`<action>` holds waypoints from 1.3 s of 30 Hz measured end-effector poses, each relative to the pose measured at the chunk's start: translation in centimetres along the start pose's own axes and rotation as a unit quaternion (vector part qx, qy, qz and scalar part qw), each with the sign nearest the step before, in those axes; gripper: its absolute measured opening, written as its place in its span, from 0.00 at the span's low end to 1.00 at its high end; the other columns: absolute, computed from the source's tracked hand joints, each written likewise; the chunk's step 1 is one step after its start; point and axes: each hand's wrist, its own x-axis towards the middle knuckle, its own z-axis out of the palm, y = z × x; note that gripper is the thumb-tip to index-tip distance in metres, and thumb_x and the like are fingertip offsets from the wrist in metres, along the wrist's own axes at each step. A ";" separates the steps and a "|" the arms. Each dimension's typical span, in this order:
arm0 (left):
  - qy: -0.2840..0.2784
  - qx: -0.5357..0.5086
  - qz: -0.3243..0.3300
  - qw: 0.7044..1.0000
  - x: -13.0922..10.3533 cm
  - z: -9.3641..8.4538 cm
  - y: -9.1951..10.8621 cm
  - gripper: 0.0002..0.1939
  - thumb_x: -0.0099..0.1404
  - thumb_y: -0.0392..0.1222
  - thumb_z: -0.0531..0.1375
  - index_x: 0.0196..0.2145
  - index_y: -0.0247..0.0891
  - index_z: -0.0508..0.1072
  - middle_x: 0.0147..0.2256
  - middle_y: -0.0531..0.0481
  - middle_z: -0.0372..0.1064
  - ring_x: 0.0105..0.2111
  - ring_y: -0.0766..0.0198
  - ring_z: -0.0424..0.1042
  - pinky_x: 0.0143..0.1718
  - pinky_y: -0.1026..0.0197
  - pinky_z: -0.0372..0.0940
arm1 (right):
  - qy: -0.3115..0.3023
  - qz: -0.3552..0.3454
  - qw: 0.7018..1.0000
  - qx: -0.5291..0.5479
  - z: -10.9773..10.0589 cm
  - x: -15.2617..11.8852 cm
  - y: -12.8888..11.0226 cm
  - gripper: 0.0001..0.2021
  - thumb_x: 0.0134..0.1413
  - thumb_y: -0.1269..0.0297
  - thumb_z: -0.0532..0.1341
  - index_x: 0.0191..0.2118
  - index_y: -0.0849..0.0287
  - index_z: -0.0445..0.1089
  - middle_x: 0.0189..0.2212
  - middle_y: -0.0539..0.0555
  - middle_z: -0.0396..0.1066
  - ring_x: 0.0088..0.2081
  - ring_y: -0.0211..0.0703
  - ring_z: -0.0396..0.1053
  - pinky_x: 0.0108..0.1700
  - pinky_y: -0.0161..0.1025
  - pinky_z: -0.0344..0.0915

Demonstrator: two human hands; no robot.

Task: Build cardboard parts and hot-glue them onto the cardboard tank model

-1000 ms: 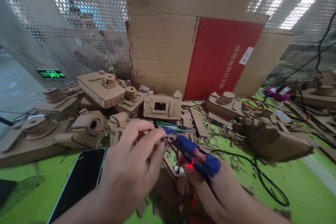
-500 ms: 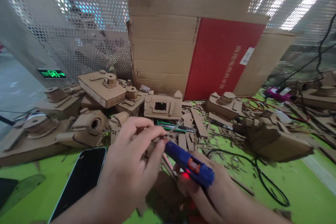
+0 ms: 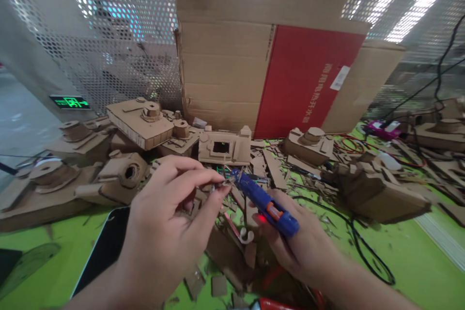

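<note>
My right hand (image 3: 290,232) is wrapped round a blue hot glue gun (image 3: 256,193), which points up and left; a small red light glows on its side. My left hand (image 3: 174,208) is closed in a pinch, thumb against forefinger, on a small piece (image 3: 225,183) too tiny to name. The glue gun's nozzle is close beside those fingertips; whether they touch I cannot tell. Behind the hands lies a green utility knife (image 3: 256,178), partly covered. A cardboard model part with a square opening (image 3: 238,150) stands just beyond it.
Cardboard models crowd the left, among them a flat hull with a turret ring (image 3: 140,123). At the right sits a larger cardboard model (image 3: 381,191) beside a black cable (image 3: 358,237). A phone (image 3: 103,247) lies under my left forearm. Scraps (image 3: 219,286) litter the green table (image 3: 410,271).
The glue gun has shifted slightly right and its nozzle has risen, leaving a small gap from my left fingertips. My left hand has moved a little left, still pinching.
</note>
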 end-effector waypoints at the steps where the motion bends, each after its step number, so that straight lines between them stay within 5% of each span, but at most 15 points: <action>1: -0.018 -0.022 -0.019 0.999 -0.1 0.2 0.1 0.06 0.69 0.34 0.67 0.41 0.45 0.83 0.42 0.50 0.75 0.32 0.65 0.75 0.28 0.60 0.70 | -0.002 -0.010 1.000 -0.007 0.0 0.0 0.1 0.09 0.70 0.68 0.54 0.52 0.56 0.65 0.38 0.58 0.79 0.33 0.52 0.80 0.30 0.43 0.74; 4: -0.060 -0.064 -0.058 0.994 -0.5 0.6 0.1 0.08 0.70 0.34 0.66 0.40 0.46 0.84 0.42 0.51 0.75 0.28 0.68 0.73 0.25 0.62 0.69 | -0.013 -0.040 0.999 -0.022 0.0 0.1 0.2 0.13 0.69 0.69 0.55 0.56 0.56 0.62 0.43 0.59 0.81 0.38 0.55 0.82 0.31 0.44 0.75; 9: -0.052 -0.028 -0.047 0.997 -0.6 1.2 -0.8 0.09 0.69 0.32 0.64 0.40 0.43 0.84 0.43 0.50 0.75 0.27 0.69 0.71 0.26 0.61 0.68 | -0.015 -0.067 0.997 -0.037 -0.3 0.1 -0.2 0.15 0.69 0.71 0.55 0.59 0.57 0.60 0.44 0.60 0.81 0.39 0.53 0.83 0.30 0.42 0.74; 16: 0.047 -0.002 -0.037 0.998 0.1 0.5 -1.5 0.04 0.69 0.36 0.68 0.40 0.44 0.82 0.41 0.51 0.76 0.35 0.62 0.78 0.25 0.63 0.69 | 0.057 0.007 0.994 -0.090 -0.2 -0.1 1.1 0.10 0.71 0.69 0.54 0.54 0.56 0.63 0.38 0.58 0.79 0.30 0.51 0.80 0.29 0.43 0.73; 22: -0.022 -0.074 -0.036 0.996 -0.5 0.7 -0.4 0.07 0.69 0.33 0.67 0.41 0.45 0.83 0.43 0.49 0.75 0.41 0.60 0.80 0.29 0.63 0.73 | 0.020 -0.039 0.995 -0.092 -0.4 0.5 1.3 0.14 0.69 0.72 0.54 0.57 0.57 0.61 0.43 0.62 0.81 0.34 0.54 0.83 0.30 0.44 0.76; 26: -0.054 -0.084 -0.027 0.995 -1.1 1.1 -0.1 0.09 0.70 0.31 0.66 0.43 0.43 0.84 0.44 0.49 0.73 0.30 0.69 0.75 0.25 0.65 0.69 | -0.003 -0.074 0.993 -0.087 -0.3 0.5 0.5 0.18 0.65 0.75 0.54 0.58 0.59 0.61 0.48 0.65 0.82 0.40 0.56 0.85 0.34 0.44 0.79; 29: -0.052 -0.062 -0.021 0.997 -1.2 1.2 -0.1 0.09 0.71 0.31 0.65 0.43 0.41 0.84 0.44 0.50 0.73 0.25 0.72 0.71 0.22 0.65 0.66 | -0.006 -0.083 0.993 -0.081 -0.1 0.4 0.2 0.21 0.61 0.76 0.54 0.59 0.61 0.60 0.47 0.65 0.82 0.40 0.55 0.85 0.33 0.44 0.80; 34: -0.033 -0.032 -0.023 0.999 -0.6 1.3 -0.9 0.08 0.71 0.32 0.64 0.41 0.41 0.84 0.42 0.48 0.74 0.35 0.64 0.78 0.29 0.63 0.71 | -0.009 -0.081 0.994 -0.074 -0.1 0.1 -0.3 0.20 0.61 0.77 0.53 0.58 0.61 0.60 0.44 0.62 0.82 0.36 0.52 0.84 0.30 0.42 0.79; 39: 0.001 -0.015 -0.062 0.998 0.0 0.7 -1.2 0.04 0.70 0.37 0.67 0.40 0.41 0.84 0.42 0.50 0.75 0.29 0.67 0.74 0.25 0.63 0.69 | -0.020 -0.077 0.994 -0.080 -0.1 0.3 -0.4 0.18 0.64 0.76 0.53 0.57 0.62 0.62 0.43 0.62 0.82 0.35 0.52 0.84 0.28 0.42 0.77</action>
